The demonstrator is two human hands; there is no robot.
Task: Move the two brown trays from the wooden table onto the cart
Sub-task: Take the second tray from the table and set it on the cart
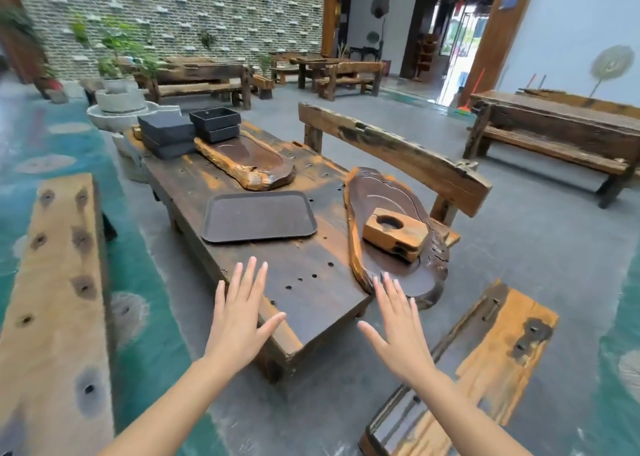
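Observation:
A flat brown rectangular tray (259,216) lies on the long wooden table (311,282), about in its middle; I cannot tell whether it is one tray or a stack. Both my hands hover over the table's near end with fingers spread and nothing in them. My left hand (239,313) is just short of the tray. My right hand (394,327) hangs by the table's near right corner, close to a dark carved wooden slab (377,199). No cart is in view.
On the slab sits a pale wooden block (394,234) with a round hole. A second carved slab (242,159) and stacked black boxes (166,135) (215,123) fill the table's far end. Wooden benches flank the table: left (52,299), right (391,150), near right (485,351).

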